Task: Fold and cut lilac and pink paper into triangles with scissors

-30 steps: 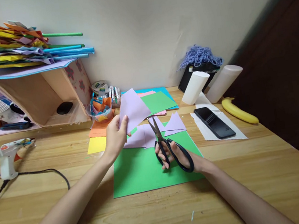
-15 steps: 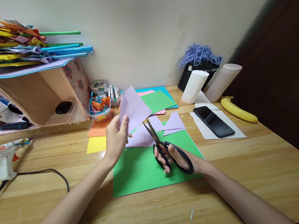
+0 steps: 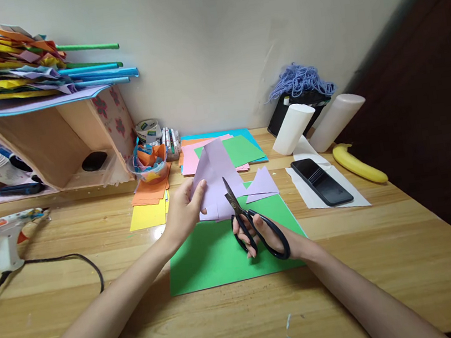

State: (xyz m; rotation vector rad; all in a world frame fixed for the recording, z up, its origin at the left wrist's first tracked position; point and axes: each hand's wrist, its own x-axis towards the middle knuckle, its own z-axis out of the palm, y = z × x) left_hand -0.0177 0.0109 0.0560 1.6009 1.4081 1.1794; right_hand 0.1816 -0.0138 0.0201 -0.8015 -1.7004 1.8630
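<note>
My left hand (image 3: pixel 187 208) pinches a sheet of light purple paper (image 3: pixel 216 167) by its lower left edge, thumb on top, holding it above the table. In my right hand (image 3: pixel 255 234) are black-handled scissors (image 3: pixel 235 204), fingers through the loops and blades parted. The blade tips point up and overlap the lower part of the purple sheet in view; whether they touch it I cannot tell. Below lies a large green sheet (image 3: pixel 221 259). Purple cut pieces (image 3: pixel 262 185) rest on its far right part, and more purple paper lies partly hidden under the held sheet.
A white glue gun (image 3: pixel 6 239) with its cable lies left. Orange and yellow paper (image 3: pixel 147 216) and a tub of scraps (image 3: pixel 150 165) stand behind my left hand. A phone (image 3: pixel 322 180) on white paper, a banana (image 3: pixel 359 164) and white rolls (image 3: pixel 293 128) are at right.
My left hand has brought the purple sheet right and slightly down, towards the scissors. The scissors' blades look closer together, while my right hand stays nearly in place.
</note>
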